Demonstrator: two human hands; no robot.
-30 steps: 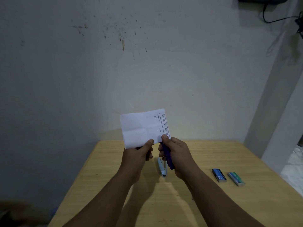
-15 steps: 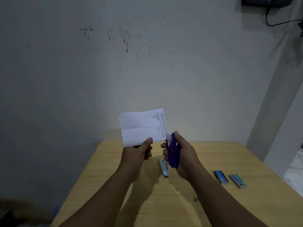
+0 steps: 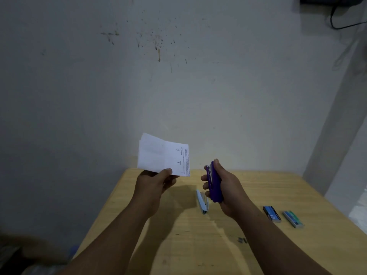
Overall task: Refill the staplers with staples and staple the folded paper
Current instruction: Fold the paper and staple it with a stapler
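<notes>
My left hand point(image 3: 154, 183) pinches the lower edge of a folded white paper point(image 3: 158, 156) with small print along its right side, held up above the wooden table point(image 3: 198, 245). My right hand point(image 3: 224, 185) grips a purple stapler point(image 3: 214, 184) upright, its nose pointing up, a short gap to the right of the paper. A light blue stapler point(image 3: 201, 202) lies on the table between and below my hands.
Two small staple boxes, a dark blue staple box point(image 3: 272, 213) and a green staple box point(image 3: 293, 219), lie on the table's right side. A few loose staples point(image 3: 242, 240) sit near my right forearm. A pale wall stands right behind the table, and a pillar rises at the right.
The purple stapler has come off the paper's right edge and moved right. My left hand has swung the paper left and tilted it.
</notes>
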